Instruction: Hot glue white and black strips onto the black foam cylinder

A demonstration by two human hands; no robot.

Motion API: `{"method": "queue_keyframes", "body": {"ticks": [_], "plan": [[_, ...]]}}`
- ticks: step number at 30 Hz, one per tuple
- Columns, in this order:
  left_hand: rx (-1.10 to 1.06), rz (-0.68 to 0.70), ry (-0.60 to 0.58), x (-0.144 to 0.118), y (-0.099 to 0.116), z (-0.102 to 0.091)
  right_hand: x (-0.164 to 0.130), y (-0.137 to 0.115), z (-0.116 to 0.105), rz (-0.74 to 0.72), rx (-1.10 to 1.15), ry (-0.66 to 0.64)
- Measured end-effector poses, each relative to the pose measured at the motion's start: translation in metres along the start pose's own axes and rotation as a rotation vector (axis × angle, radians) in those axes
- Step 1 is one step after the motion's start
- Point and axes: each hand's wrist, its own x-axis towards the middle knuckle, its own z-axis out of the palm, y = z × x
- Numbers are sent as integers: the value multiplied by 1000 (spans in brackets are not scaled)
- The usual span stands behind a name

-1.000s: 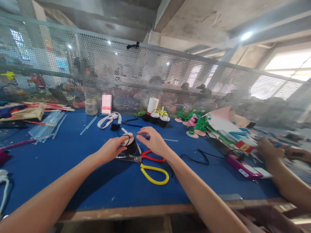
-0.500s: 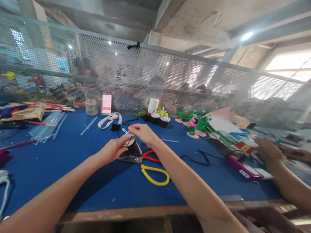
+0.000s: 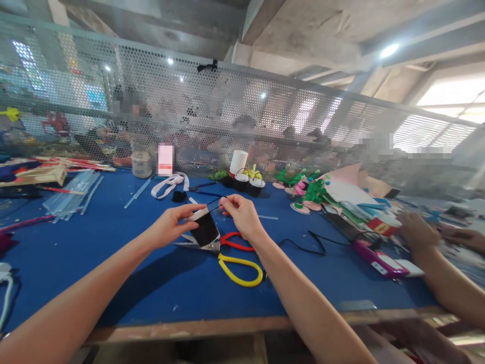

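Observation:
A black paper cup with a white rim (image 3: 205, 228) tilts in my left hand (image 3: 172, 225), whose thumb and fingers grip it at the rim. My right hand (image 3: 239, 212) pinches a thin black cord (image 3: 214, 200) that runs from the cup's rim. Beneath the cup lie scissors (image 3: 242, 270) with one red and one yellow handle loop, blades pointing left and partly covered by the cup. A white strip and a black fuzzy ball (image 3: 179, 196) rest just beyond my hands.
Two small black cups with handles (image 3: 256, 188) stand at the back beside a white cup stack (image 3: 238, 163). Clear glue sticks (image 3: 71, 194) lie left. Green craft plants (image 3: 314, 192), papers and a purple device (image 3: 381, 260) are right, near a co-worker's hand (image 3: 419, 230). A mesh screen (image 3: 204, 111) rises behind.
The cup has been lifted and tipped, its black side now facing me. My right hand has moved right, away from my left, drawing the cord out sideways.

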Motion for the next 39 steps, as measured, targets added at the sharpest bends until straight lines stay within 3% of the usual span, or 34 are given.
{"method": "queue_keyframes", "body": {"ticks": [19, 28, 34, 39], "plan": [[-144, -3, -38, -6, 16, 5, -10, 10, 12, 127, 29, -59], [-106, 32, -8, -9, 22, 7, -17, 11, 14, 14, -296, -43], [-79, 61, -19, -9, 20, 8, -21, 8, 19, 150, -139, -127], [-56, 69, -24, -8, 19, 8, -21, 5, 18, 155, -196, -79]]}}
